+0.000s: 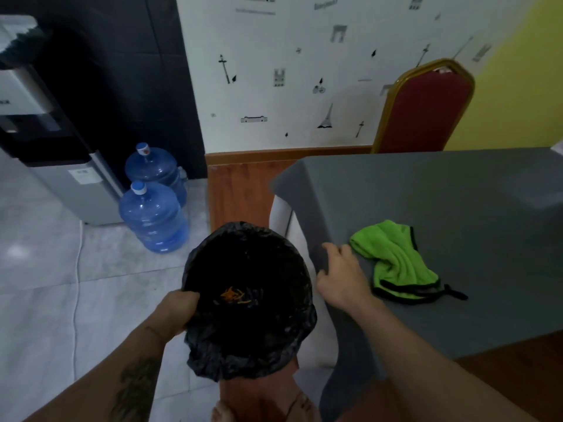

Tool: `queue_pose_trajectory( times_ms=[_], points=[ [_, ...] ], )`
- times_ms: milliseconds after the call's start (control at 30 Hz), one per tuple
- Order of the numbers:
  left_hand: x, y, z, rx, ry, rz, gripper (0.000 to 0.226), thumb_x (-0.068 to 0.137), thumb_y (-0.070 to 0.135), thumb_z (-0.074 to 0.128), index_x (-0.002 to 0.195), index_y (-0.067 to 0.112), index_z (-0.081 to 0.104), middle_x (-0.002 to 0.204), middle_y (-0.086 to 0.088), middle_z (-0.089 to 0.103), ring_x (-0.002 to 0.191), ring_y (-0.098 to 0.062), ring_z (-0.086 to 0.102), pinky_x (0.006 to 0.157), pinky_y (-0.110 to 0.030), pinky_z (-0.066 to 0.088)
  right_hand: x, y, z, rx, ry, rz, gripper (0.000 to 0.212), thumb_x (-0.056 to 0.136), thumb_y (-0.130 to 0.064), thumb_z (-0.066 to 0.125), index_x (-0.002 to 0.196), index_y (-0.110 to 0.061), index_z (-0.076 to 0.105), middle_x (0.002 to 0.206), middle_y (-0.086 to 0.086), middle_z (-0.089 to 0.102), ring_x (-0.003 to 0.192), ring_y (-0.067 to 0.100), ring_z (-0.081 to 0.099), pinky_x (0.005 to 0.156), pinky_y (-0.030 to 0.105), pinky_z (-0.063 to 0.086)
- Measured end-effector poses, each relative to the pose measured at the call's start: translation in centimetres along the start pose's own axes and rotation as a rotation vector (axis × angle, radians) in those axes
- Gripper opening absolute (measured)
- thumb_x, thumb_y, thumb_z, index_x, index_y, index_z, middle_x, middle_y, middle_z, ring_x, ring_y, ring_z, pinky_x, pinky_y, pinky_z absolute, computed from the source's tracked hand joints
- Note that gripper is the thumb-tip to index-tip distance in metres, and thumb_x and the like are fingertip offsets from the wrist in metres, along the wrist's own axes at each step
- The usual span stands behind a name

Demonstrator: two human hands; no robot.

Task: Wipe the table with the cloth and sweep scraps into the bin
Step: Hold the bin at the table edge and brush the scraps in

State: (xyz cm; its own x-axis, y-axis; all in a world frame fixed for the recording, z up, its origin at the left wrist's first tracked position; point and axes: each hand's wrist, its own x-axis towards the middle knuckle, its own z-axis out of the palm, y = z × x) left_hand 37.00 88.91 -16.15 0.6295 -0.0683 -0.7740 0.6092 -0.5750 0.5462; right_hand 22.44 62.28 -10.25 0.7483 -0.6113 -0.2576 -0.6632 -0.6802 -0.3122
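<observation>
A bin [248, 339] lined with a black bag hangs just left of the table's edge, and my left hand [179, 309] grips its near-left rim. Orange scraps [233, 295] lie at its bottom. The table [457, 208] has a grey cover. My right hand [341, 275] rests flat on the table's left edge with fingers spread, holding nothing. A green cloth [399, 263] with black trim lies crumpled on the table just right of that hand.
Two blue water jugs [152, 214] stand on the tiled floor beside a water dispenser [61, 166] at the left. A red chair [423, 108] with a gold frame stands behind the table against the wall. A white cable [77, 269] runs along the floor.
</observation>
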Motion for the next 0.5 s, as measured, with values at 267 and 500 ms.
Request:
queue_pose_trajectory(
  times_ms=[267,500],
  points=[
    [-0.2,-2.1,-2.8,-0.084,-0.025,-0.024,0.042,0.103,0.019,0.045,0.137,-0.006,0.046,0.104,-0.024,0.063,0.075,-0.029,0.057,0.062,-0.032,0.047,-0.7,-4.1,6.7,0.468,-0.337,0.28,0.04,0.084,-0.013,0.046,0.123,-0.016,0.044,0.103,0.004,0.058,0.087,0.02,0.058,0.079,0.04,0.052],
    [7.2,-6.0,-0.2,-0.056,-0.052,-0.086,0.04,0.095,0.015,0.058,0.133,0.005,0.051,0.116,-0.02,0.064,0.092,-0.035,0.063,0.079,-0.042,0.054,3.1,-2.7,14.6,0.496,-0.384,0.444,0.038,0.084,-0.011,0.044,0.122,-0.014,0.048,0.11,0.012,0.059,0.091,0.028,0.058,0.074,0.035,0.046]
  ],
)
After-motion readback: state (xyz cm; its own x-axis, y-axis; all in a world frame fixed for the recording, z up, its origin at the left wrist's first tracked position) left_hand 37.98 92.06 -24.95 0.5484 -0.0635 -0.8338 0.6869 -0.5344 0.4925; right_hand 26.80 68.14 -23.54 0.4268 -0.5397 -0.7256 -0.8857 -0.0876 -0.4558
